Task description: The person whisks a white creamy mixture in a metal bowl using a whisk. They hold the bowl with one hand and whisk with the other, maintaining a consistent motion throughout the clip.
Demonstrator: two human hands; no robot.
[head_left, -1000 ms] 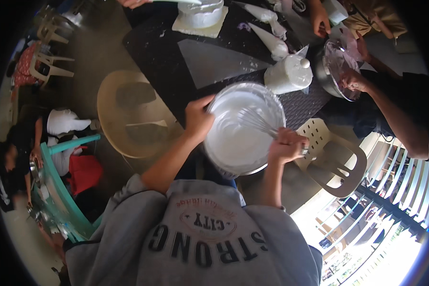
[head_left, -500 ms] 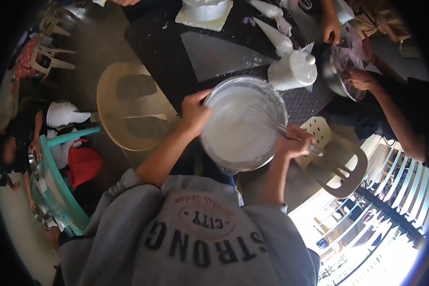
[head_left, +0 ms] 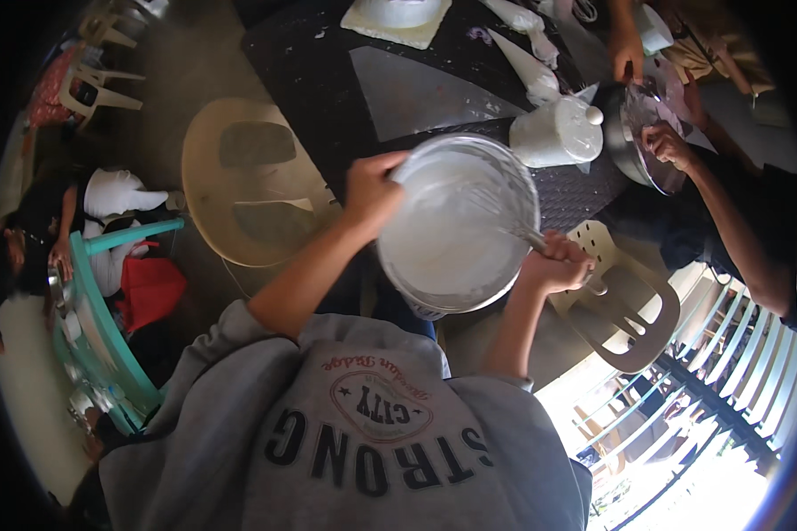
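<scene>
My left hand (head_left: 374, 192) is closed on the left side of a large round metal bowl (head_left: 393, 273), which is tilted toward me at the table's near edge. Smooth white cream (head_left: 438, 257) lies inside and is smeared up the wall. In my right hand (head_left: 558, 263), at the bowl's right side, I grip the handle of a wire whisk (head_left: 530, 236). The whisk's wires rest in the cream and are partly blurred. Just beyond the bowl stands a white-smeared container (head_left: 553, 133) with a round knob.
The dark table (head_left: 305, 97) bears a grey sheet (head_left: 407, 97), filled piping bags (head_left: 524, 66) and a white cake (head_left: 398, 13) on a board. At right, a co-worker's hand (head_left: 669, 146) works at a metal bowl (head_left: 629, 155) of purple cream. Beige chairs (head_left: 205, 199) stand on both sides of me.
The whisk and my right hand have shifted slightly right. The bowl has moved a little farther from me, still held by my left hand. Table items appear slightly farther right in view.
</scene>
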